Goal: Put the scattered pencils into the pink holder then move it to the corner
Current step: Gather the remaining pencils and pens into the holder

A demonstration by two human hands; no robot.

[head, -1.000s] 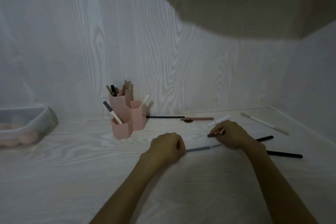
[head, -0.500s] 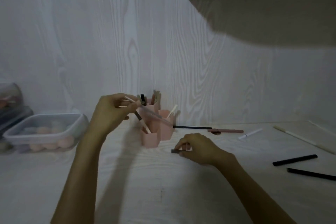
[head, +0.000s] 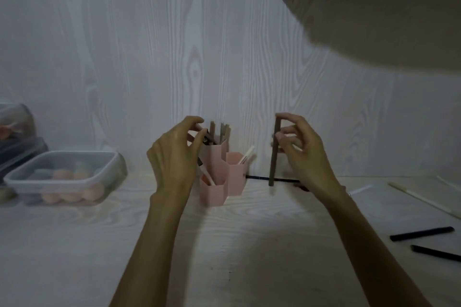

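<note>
The pink holder (head: 225, 177), three joined hexagonal cups with several pencils standing in them, stands by the back wall. My left hand (head: 174, 157) is at the tall rear cup, its fingertips pinched around the tops of pencils there. To the right of the holder, my right hand (head: 303, 154) holds a grey pencil (head: 274, 154) upright above the table. A thin dark pencil (head: 259, 178) lies by the wall behind it. Two black pencils (head: 421, 233) (head: 435, 253) and a white pencil (head: 424, 199) lie at the right.
A clear lidded box (head: 67, 177) of round pinkish items sits at the left, with darker containers (head: 17, 147) behind it. A white shelf (head: 374, 7) overhangs the upper right. The wood-grain wall (head: 174, 57) closes the back.
My right hand has lifted its pencil off the table and turned it upright. My left hand has moved right, onto the top of the holder; whether it let go of its light pencil is unclear.
</note>
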